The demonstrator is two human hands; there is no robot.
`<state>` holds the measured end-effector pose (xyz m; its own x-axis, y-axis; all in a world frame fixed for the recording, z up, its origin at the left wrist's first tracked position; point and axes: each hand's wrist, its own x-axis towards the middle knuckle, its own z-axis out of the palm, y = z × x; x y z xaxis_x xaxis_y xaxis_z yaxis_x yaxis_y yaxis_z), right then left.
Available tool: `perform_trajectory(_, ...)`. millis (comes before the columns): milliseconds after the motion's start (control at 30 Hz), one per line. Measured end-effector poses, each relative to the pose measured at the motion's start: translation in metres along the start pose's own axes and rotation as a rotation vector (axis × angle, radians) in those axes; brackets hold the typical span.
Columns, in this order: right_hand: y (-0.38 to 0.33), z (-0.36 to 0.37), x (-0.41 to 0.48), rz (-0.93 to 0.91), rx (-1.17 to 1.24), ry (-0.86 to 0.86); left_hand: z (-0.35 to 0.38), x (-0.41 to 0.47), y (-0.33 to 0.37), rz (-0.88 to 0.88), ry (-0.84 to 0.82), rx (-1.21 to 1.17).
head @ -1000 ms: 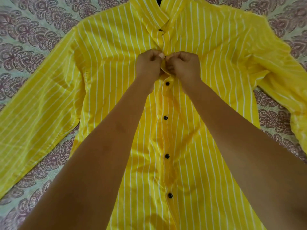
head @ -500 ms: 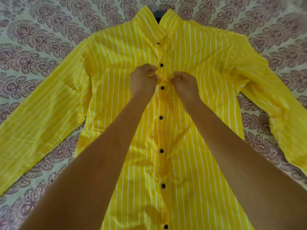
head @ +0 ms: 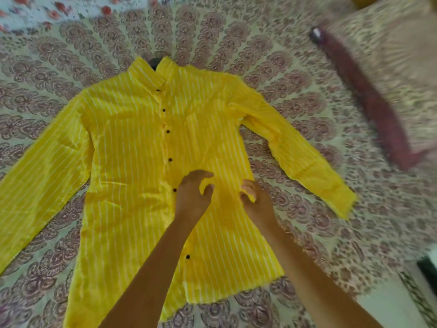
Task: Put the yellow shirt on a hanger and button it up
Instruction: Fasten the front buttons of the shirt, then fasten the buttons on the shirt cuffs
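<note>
The yellow shirt [head: 123, 162] with white stripes lies flat on its back on a patterned bedsheet, sleeves spread to both sides. Several black buttons run down its front. The dark top of a hanger [head: 155, 62] shows inside the collar. My left hand [head: 192, 197] grips a fold of the right front panel at mid-height, just right of the button line. My right hand [head: 254, 200] pinches the cloth at that panel's outer side edge. The frame is blurred by motion.
The patterned bedsheet [head: 295, 79] covers the bed all around the shirt. A dark red strip [head: 369, 100] runs diagonally at the upper right beside a beige patterned cushion [head: 397, 55]. The bed's edge and a dark object [head: 428, 268] show at the lower right.
Both hands have left the upper buttons near the collar and moved down and to the right onto the right front panel. The camera has pulled back, showing the whole shirt.
</note>
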<state>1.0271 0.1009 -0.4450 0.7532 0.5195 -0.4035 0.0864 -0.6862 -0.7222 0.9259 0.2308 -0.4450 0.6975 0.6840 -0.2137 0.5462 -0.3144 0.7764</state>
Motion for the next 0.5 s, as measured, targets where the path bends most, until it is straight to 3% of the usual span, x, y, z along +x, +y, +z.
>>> perform_trajectory(167,0.051,-0.062,-0.024,0.115,0.035,0.068,0.050,-0.029,0.036,-0.001,-0.079,0.042)
perform_trajectory(500,0.173,-0.181,-0.020,0.168,0.055,0.177,0.182,-0.044,0.128,0.010,-0.159,0.159)
